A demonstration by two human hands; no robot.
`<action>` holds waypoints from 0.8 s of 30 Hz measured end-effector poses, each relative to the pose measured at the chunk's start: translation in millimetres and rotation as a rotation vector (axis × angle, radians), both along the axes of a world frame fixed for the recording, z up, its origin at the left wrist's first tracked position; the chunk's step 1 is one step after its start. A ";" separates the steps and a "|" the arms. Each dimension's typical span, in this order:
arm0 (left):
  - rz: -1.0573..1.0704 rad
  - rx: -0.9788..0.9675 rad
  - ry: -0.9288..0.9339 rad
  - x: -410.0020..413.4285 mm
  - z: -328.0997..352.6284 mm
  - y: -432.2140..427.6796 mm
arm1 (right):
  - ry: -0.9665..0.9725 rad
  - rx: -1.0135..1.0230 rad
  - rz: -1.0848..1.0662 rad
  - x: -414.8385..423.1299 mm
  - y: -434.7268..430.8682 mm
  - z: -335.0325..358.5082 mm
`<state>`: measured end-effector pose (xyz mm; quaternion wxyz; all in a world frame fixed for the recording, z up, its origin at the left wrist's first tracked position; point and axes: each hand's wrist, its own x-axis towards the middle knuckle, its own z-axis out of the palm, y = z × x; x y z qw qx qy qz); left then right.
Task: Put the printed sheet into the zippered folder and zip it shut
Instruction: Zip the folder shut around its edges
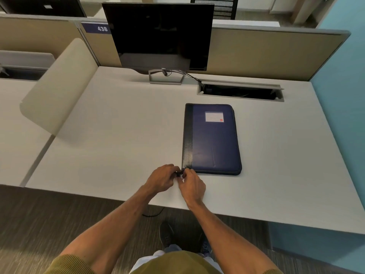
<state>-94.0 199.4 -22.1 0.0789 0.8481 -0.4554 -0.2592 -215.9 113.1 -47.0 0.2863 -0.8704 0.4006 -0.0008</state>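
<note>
Desk [118,135]: pale, flat top. Zippered folder [215,143]: lies flat on the desk, right of centre, cover closed. It has a blue padded cover and a black spine, and is judged light, semi-stiff and unlikely to slide. Contents hidden; no printed sheet is visible anywhere, so it is presumably inside. Left hand [164,177] and right hand [192,186]: both at the folder's near left corner, fingers curled. The left pinches the zipper pull [178,174]; the right pinches the folder's edge just beside it. Best hold, judged: the pull itself with the corner steadied, as the soft edge may buckle
</note>
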 end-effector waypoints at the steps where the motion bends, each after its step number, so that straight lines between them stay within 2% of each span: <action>1: 0.000 0.004 -0.010 0.7 0.8 0.1 | -0.005 -0.010 0.009 0.2 -0.9 -0.4; 9: 0.045 -0.007 -0.068 -5.8 -5.3 3.5 | -0.009 -0.074 0.169 -2.9 -16.3 2.0; 19: -0.047 0.069 -0.213 -4.3 -3.0 -5.8 | 0.041 -0.068 0.128 -0.7 -10.2 1.4; 24: -0.076 0.112 -0.295 -5.0 -2.1 -9.2 | 0.084 -0.093 0.028 3.9 -11.0 4.4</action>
